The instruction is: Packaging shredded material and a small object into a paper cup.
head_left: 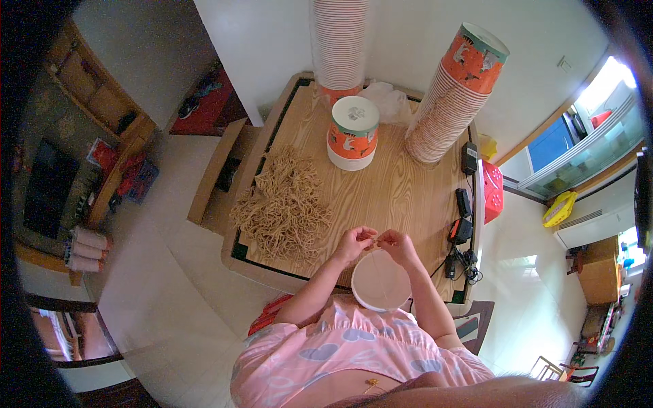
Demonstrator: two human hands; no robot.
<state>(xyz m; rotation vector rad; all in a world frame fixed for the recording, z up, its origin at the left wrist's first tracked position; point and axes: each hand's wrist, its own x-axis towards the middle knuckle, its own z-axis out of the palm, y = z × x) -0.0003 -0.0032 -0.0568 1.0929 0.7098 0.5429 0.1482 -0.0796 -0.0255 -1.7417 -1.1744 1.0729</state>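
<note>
A white round paper bucket [371,289] rests between my forearms at the table's near edge, its open mouth facing up. Above its far rim, my left hand [356,243] and my right hand [399,249] meet fingertip to fingertip, both closed in a pinch. A thin tan cord [376,240] shows faintly between them, and a pale line runs down across the bucket's inside. Most of the cord is hidden by my fingers. Left of my hands lies a big loose heap of tan twisted cords [286,207].
An orange-and-green bucket [352,141] stands upside down mid-table. Behind it rise a tall stack of nested buckets [340,44] and a leaning stack [454,95], with a clear plastic bag [388,102] between. Black chargers and cables [460,231] line the right edge.
</note>
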